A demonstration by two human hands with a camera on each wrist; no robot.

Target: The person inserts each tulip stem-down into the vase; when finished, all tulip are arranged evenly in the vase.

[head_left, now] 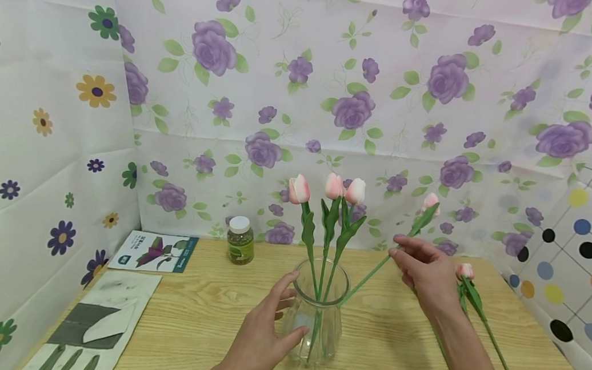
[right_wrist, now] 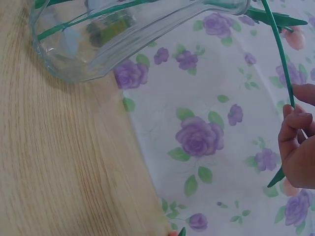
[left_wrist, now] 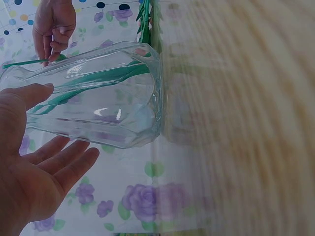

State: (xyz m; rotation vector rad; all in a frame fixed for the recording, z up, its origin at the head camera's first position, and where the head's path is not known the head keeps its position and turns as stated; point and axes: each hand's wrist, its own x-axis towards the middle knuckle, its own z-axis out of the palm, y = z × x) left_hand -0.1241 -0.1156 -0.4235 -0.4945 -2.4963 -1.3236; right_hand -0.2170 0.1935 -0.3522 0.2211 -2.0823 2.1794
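Note:
A clear glass vase (head_left: 339,331) stands upright on the table, with three pink-and-white tulips (head_left: 298,190) in it. My left hand (head_left: 262,329) is at the vase's left side, thumb in front and fingers beside the wall. In the left wrist view those fingers (left_wrist: 74,167) are extended and loose. To the right of the vase, my right hand (head_left: 424,274) pinches another tulip (head_left: 421,219) by its green stem, thumb against fingertips. That tulip leans, bloom up to the right, its stem's lower end right at the vase's rim.
More tulips (head_left: 466,271) lie on the table (head_left: 194,315) at the right, partly behind my right forearm. A white-lidded jar (head_left: 240,241) stands at the back. At the left lie a leaflet (head_left: 154,251) and a printed sheet (head_left: 96,320). Flowered cloth (head_left: 285,46) hangs behind.

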